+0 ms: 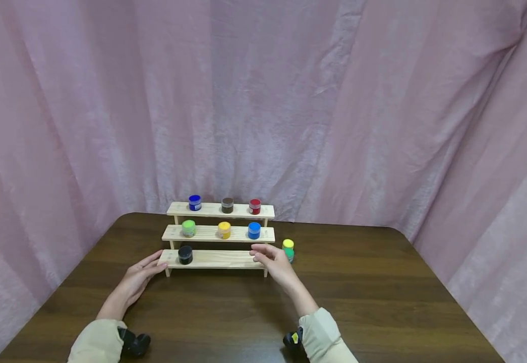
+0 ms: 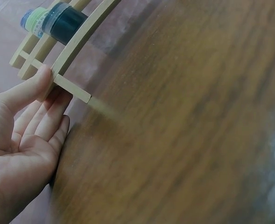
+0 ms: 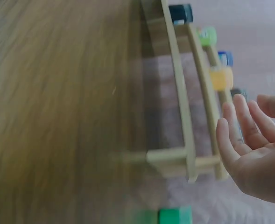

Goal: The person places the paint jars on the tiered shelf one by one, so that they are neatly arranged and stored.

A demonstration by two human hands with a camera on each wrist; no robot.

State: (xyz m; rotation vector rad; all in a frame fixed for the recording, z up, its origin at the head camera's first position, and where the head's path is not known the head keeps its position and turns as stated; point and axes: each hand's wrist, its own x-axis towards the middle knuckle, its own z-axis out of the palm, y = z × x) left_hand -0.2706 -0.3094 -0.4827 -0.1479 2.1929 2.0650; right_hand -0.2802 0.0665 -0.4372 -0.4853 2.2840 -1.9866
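A three-tier wooden rack (image 1: 218,259) stands on the table with small paint jars on its steps. My left hand (image 1: 137,280) holds the left end of its lowest step, thumb (image 2: 43,81) on one side and fingers on the other. Close to that grip sits a black jar (image 1: 185,255). Over the right end of the same step, my right hand (image 1: 278,264) hovers with loosely bent fingers and nothing between them. Beyond it on the table are a green jar (image 1: 289,254) and a yellow jar (image 1: 288,244), the green one partly hidden by the hand.
Light green (image 1: 188,228), yellow-orange (image 1: 224,230) and blue (image 1: 254,230) jars line the middle step. Dark blue (image 1: 194,202), brown (image 1: 227,205) and red (image 1: 254,206) ones stand on top. A pink curtain (image 1: 263,111) hangs behind the brown table (image 1: 358,292).
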